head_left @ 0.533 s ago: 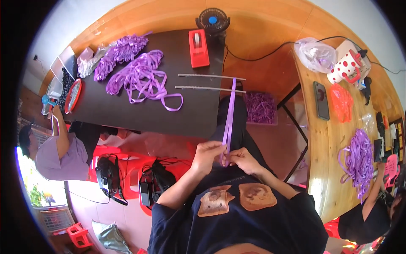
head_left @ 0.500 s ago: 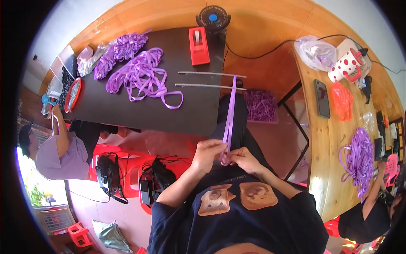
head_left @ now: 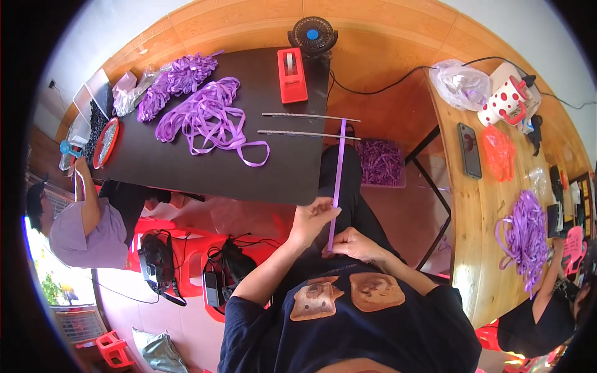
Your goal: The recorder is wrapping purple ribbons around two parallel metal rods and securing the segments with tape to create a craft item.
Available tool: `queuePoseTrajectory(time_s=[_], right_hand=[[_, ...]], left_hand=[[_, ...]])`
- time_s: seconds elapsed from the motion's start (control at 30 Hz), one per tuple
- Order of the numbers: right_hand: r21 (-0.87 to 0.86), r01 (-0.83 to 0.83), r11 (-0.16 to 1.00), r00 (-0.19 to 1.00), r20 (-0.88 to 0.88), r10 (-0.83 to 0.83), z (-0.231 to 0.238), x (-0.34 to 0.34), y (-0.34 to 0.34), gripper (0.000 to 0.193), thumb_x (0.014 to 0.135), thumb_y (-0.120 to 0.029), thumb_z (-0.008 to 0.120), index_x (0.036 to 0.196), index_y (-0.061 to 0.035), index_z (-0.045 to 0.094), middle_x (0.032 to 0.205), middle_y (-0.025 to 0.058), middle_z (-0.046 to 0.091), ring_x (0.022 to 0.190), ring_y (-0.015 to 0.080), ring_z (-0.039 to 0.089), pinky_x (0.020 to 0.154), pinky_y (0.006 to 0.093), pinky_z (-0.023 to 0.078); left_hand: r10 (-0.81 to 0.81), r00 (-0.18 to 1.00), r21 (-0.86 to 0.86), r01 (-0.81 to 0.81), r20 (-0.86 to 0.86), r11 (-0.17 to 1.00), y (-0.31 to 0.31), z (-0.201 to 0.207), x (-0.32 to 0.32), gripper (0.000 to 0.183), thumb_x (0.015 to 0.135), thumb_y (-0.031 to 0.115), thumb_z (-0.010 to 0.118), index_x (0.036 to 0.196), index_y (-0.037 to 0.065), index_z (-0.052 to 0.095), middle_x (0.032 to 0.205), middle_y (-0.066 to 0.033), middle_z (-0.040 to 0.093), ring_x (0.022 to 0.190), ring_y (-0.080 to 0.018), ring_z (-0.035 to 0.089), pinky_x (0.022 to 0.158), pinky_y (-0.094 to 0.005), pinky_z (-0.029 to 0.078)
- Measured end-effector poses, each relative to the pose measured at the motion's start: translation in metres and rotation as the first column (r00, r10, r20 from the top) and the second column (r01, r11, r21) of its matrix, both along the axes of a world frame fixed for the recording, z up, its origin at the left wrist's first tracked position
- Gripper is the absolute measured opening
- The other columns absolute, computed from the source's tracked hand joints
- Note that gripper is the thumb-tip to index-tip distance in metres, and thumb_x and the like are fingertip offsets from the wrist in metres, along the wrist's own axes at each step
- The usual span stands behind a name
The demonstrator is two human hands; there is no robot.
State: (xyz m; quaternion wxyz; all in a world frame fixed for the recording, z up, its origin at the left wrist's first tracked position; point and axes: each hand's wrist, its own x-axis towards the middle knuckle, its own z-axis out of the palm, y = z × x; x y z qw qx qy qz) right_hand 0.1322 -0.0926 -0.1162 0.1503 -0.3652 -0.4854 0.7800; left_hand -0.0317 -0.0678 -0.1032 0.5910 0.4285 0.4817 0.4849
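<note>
A purple ribbon [head_left: 339, 168] runs taut from two thin grey rods down to my lap. One rod [head_left: 292, 115] lies behind the other rod [head_left: 289, 133], and both jut past the dark table's right edge. My left hand [head_left: 313, 222] pinches the ribbon partway down, between thumb and fingers. Closer to my body, my right hand [head_left: 356, 245] grips its lower end, with the fingertips partly hidden. On the dark table [head_left: 249, 180] lies a loose heap of purple ribbon [head_left: 202, 121], and behind it a denser purple bundle [head_left: 180, 78].
A red tape dispenser [head_left: 291, 76] and a small black fan [head_left: 313, 35] stand at the back. Below the rods, a bin [head_left: 380, 163] holds purple pieces. The wooden table [head_left: 476, 242] on the right carries a phone [head_left: 469, 150] and more ribbon [head_left: 527, 236]. People sit at both sides.
My left hand has slid a little up the ribbon, away from my right hand, which has dropped slightly. The strands, spread apart before, now lie together as one band.
</note>
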Motion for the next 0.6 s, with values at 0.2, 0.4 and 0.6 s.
queuePoseTrajectory(time_s=[0.2,0.4,0.6], right_hand=[[0.101,-0.098,0.99,0.995,-0.007,0.099,0.007,0.001,0.009,0.019,0.086,-0.013,0.064,0.095,0.0027,0.07,0.088,0.0105,0.071,0.082,0.0139,0.064,0.078,0.0258,0.05],[0.184,-0.188,0.965,0.981,0.077,0.177,0.007,0.015,0.025,0.02,0.084,-0.014,0.067,0.095,0.0015,0.071,0.087,0.0093,0.071,0.079,0.0129,0.064,0.075,0.0265,0.05],[0.414,0.678,0.607,0.714,-0.177,-0.677,0.034,0.033,0.09,0.016,0.085,-0.005,0.063,0.099,0.0021,0.064,0.089,0.0056,0.067,0.083,0.0122,0.062,0.075,0.0238,0.049]], left_hand=[[0.043,0.987,-0.155,-0.019,0.153,0.988,0.016,0.001,0.009,0.016,0.082,0.013,0.071,0.094,0.003,0.068,0.078,-0.0012,0.065,0.068,-0.0065,0.055,0.059,-0.0194,0.04],[0.043,0.984,-0.189,-0.009,0.175,0.982,0.019,-0.006,0.008,0.011,0.082,0.013,0.071,0.087,0.003,0.07,0.076,-0.0013,0.065,0.065,-0.007,0.055,0.058,-0.0211,0.039],[-0.004,0.976,-0.192,0.047,0.218,0.98,0.019,-0.008,0.001,0.008,0.082,0.012,0.071,0.085,0.005,0.069,0.074,0.0001,0.064,0.064,-0.0062,0.053,0.058,-0.0203,0.038]])
